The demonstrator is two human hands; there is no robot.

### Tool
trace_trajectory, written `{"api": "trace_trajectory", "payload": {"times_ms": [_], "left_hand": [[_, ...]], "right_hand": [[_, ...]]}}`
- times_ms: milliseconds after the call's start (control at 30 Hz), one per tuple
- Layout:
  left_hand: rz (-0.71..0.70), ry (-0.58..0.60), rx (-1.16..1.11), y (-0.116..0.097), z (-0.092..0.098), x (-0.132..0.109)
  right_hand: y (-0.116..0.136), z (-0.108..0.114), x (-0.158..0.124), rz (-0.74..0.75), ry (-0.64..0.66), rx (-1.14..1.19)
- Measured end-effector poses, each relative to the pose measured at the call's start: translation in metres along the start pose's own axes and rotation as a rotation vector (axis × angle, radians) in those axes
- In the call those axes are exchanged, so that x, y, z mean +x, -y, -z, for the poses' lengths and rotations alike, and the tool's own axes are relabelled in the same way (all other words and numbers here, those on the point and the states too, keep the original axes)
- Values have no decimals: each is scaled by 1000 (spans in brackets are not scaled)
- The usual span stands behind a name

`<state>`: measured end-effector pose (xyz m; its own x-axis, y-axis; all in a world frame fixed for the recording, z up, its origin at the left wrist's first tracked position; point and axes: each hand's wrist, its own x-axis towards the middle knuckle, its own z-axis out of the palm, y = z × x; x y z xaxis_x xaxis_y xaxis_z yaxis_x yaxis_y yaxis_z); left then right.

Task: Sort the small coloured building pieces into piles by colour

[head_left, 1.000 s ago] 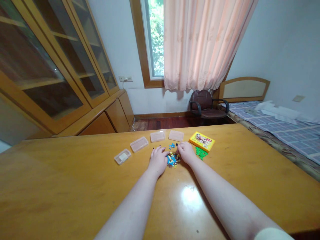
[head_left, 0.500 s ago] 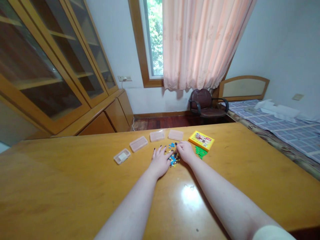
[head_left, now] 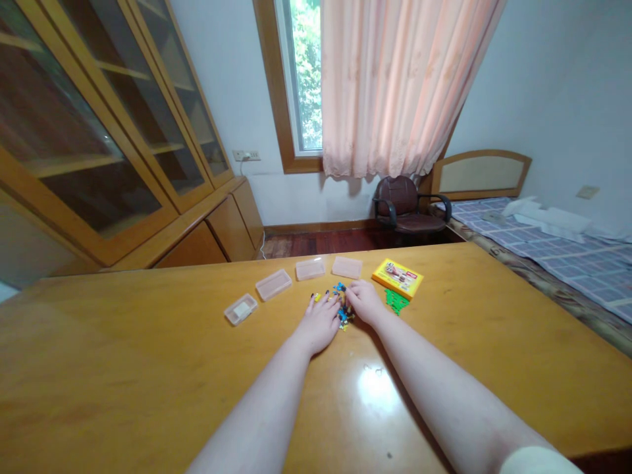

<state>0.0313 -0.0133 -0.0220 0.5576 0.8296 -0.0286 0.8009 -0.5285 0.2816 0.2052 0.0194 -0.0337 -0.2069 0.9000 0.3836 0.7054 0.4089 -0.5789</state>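
Observation:
My left hand (head_left: 320,326) lies palm down on the table, fingers stretched out and somewhat apart, at the left side of a small heap of mixed bricks (head_left: 344,316). Blue, dark, white and yellow pieces show in that heap, partly covered by both hands. Small yellow bricks (head_left: 317,297) lie by my left fingertips. My right hand (head_left: 364,301) is at the heap's right side with its fingers curled in. Its fingertips are beside a cluster of blue bricks (head_left: 338,288); whatever they pinch is too small to make out.
Clear plastic boxes stand in an arc behind the hands: a left one (head_left: 241,309) with a white item inside, then others (head_left: 274,285), (head_left: 311,268), (head_left: 346,266). A yellow box (head_left: 397,278) and green pieces (head_left: 395,301) lie to the right on the wooden table (head_left: 148,368).
My right fingertips have moved slightly forward and left, to the blue cluster. My left fingers have shifted a little, and yellow bricks now show beside their tips.

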Motion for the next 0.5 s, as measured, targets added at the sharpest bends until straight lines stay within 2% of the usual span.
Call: {"api": "trace_trajectory", "payload": {"times_ms": [167, 333, 500], "left_hand": [[68, -28, 32, 3, -6, 2], [165, -94, 35, 5, -4, 3], [131, -190, -14, 5, 1, 2]], "right_hand": [[1, -2, 0, 16, 25, -7], [1, 2, 1, -59, 11, -76], [-1, 5, 3, -172, -47, -155]]}}
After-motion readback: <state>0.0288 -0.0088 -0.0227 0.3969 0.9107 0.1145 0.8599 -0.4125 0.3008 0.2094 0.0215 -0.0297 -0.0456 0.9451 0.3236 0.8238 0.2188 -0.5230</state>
